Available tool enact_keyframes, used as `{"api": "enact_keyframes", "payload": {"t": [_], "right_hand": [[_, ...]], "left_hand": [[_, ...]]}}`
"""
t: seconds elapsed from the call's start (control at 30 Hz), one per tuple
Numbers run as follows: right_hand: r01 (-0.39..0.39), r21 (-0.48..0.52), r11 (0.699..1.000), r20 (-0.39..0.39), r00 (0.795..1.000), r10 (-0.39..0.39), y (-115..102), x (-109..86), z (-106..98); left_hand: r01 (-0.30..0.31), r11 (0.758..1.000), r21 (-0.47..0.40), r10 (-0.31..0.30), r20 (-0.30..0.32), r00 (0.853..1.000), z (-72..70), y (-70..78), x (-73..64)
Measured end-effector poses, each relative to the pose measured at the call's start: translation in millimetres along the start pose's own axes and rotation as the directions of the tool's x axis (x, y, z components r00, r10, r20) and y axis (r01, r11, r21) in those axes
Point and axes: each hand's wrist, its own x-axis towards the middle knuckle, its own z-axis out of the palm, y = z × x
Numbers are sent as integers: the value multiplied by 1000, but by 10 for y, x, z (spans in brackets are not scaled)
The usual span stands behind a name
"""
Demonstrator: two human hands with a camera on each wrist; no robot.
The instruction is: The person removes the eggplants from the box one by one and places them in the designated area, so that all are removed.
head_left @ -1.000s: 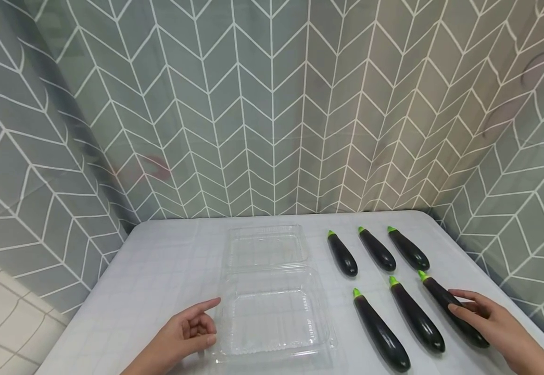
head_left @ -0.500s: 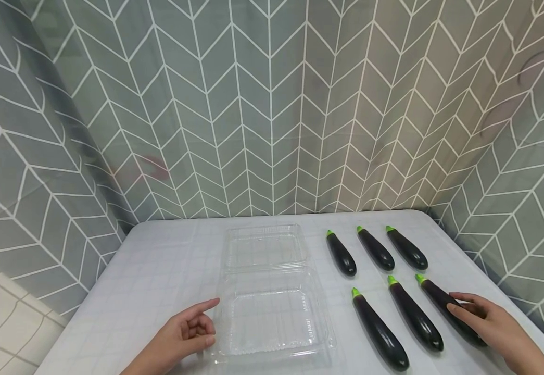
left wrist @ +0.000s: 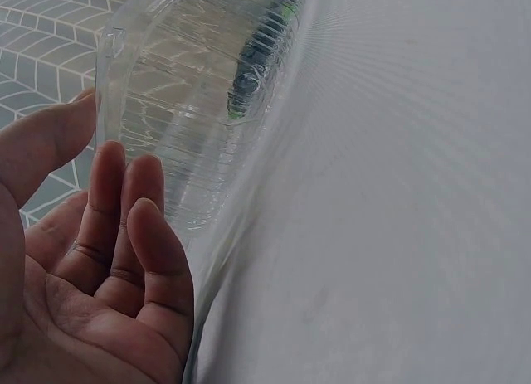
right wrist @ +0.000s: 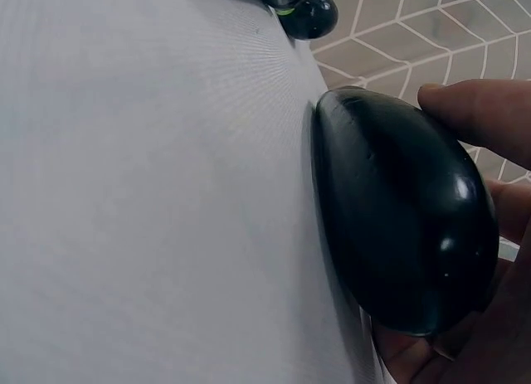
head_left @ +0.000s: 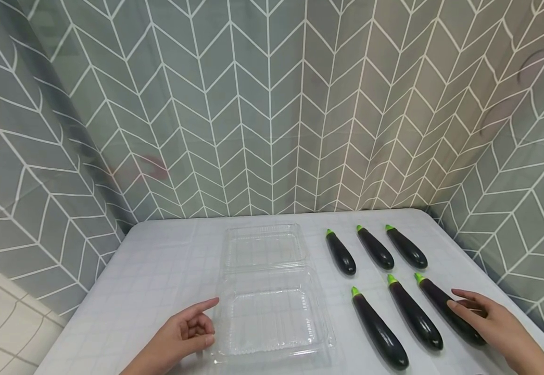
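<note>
In the head view my right hand (head_left: 489,323) is at the nearest right eggplant (head_left: 440,304), thumb at its near-left side and index finger slightly off its far side. The right wrist view has the eggplant's rounded end (right wrist: 406,210) between thumb and fingers, lying on the cloth; the grip looks loose. My left hand (head_left: 185,333) rests at the left edge of a clear hinged plastic container (head_left: 272,354), index finger pointing out, other fingers loosely curled. In the left wrist view the container's ribbed wall (left wrist: 178,77) stands just beyond my fingertips. Nothing is held in it.
Other dark eggplants with green stems, such as the front left one (head_left: 380,330), lie in two rows right of the container. Its lid (head_left: 267,249) lies flat open toward the back. A white cloth (head_left: 159,271) covers the table; patterned curtains (head_left: 272,104) surround it.
The eggplant at my right hand shifted slightly toward me between the two earlier frames. Since then my right index finger has lifted a little away from it. My left hand stays in place.
</note>
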Motion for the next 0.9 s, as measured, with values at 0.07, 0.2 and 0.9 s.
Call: {"api": "enact_keyframes", "payload": {"t": [0.07, 0.2, 0.9], "right_hand": [[-5, -6, 1000, -3, 1000, 5, -9, 0, 1], [-9, -11, 1000, -1, 1000, 9, -30, -4, 1], [-21, 98, 995, 13, 1000, 20, 13, 99, -62]], "left_hand": [[7, 1000, -4, -7, -2, 1000, 1, 7, 0], [6, 1000, 0, -6, -2, 1000, 3, 16, 1], [82, 994, 66, -81, -23, 996, -115, 81, -52]]}}
